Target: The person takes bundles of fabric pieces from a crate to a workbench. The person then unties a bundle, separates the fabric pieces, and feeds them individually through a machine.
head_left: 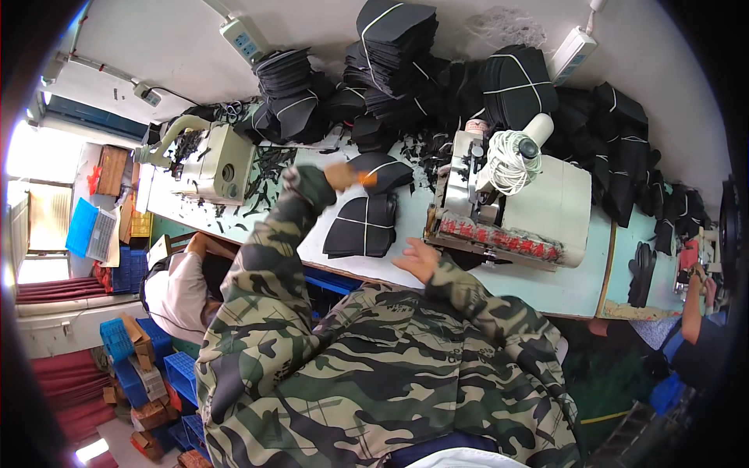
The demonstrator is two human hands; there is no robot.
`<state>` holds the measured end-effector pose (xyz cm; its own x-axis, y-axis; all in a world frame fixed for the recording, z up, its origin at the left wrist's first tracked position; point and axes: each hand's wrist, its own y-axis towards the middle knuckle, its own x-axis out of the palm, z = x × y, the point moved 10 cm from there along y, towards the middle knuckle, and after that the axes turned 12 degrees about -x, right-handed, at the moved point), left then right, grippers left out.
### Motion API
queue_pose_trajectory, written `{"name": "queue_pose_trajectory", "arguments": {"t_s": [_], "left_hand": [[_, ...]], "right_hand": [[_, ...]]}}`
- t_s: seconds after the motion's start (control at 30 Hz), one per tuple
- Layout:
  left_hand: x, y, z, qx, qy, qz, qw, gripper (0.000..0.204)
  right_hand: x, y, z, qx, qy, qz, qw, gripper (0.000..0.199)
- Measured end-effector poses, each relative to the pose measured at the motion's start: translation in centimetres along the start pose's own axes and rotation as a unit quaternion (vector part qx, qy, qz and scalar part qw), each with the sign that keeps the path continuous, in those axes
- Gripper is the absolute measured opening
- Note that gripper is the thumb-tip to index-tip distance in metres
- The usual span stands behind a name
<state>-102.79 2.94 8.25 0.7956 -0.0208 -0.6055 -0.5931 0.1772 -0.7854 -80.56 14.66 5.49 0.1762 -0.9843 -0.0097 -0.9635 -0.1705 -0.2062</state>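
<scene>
- L hand (339, 176): blurred, fingers closed round a small orange item (366, 179), left of the machine (546, 195). Can't tell what the item is, or if it touches the far bundle.
- R hand (417, 259): fingers loosely spread, nothing seen in it; just off the machine's near left corner.
- Near bundle (351, 234): black pcs stacked, w/ a white tie (367, 225) crossed over the top; flat on the table (562, 292), left of the machine, R hand just beside it.
- Far bundle (390, 173): black, curved, white tie over it; also left of the machine, a bit farther back than the near bundle.
- Weight: single pcs prob. light; a tied bundle likely has some heft, OK for two hands.
- Feel: pcs look thin, matte, prob. bendy like felt or foam; the stack should be stiffer than one pc. Not fragile, I'd say, but edges may crease.
- Slip: layers could slide/fan out if the tie is loose; can't tell how tight it is.
- Hold: best from both sides, fingers under the bottom pc, thumbs on top near the tie. Avoid lifting by the tie or the top pc only.
- Orange item: looks small, prob. light; grip on the end away from the bundle.
</scene>
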Motion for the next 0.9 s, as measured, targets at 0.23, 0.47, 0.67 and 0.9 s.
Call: {"name": "queue_pose_trajectory", "arguments": {"t_s": [0.23, 0.47, 0.67, 0.9], "left_hand": [[10.2, -1.7, -5.1, 0.066, -0.3, -0.015, 0.952, 0.073], [8.0, -10.2, -2.2, 0.103, -0.494, -0.061, 0.861, 0.057], [-1.4, -19.6, 1.6, 0.344, -0.361, 0.195, 0.845, 0.045], [-0.1, -8.0, 6.0, 0.239, 0.118, 0.344, 0.9, 0.094]], "right_hand": [[1.0, 4.0, 4.7, 0.214, -0.089, 0.015, 0.973, 0.089], [1.1, 3.4, 1.3, 0.105, -0.097, -0.022, 0.99, 0.073], [-1.4, 2.0, -6.9, -0.021, 0.365, 0.054, 0.929, 0.063], [-2.3, -6.1, -8.7, -0.036, 0.404, 0.062, 0.912, 0.069]]}}
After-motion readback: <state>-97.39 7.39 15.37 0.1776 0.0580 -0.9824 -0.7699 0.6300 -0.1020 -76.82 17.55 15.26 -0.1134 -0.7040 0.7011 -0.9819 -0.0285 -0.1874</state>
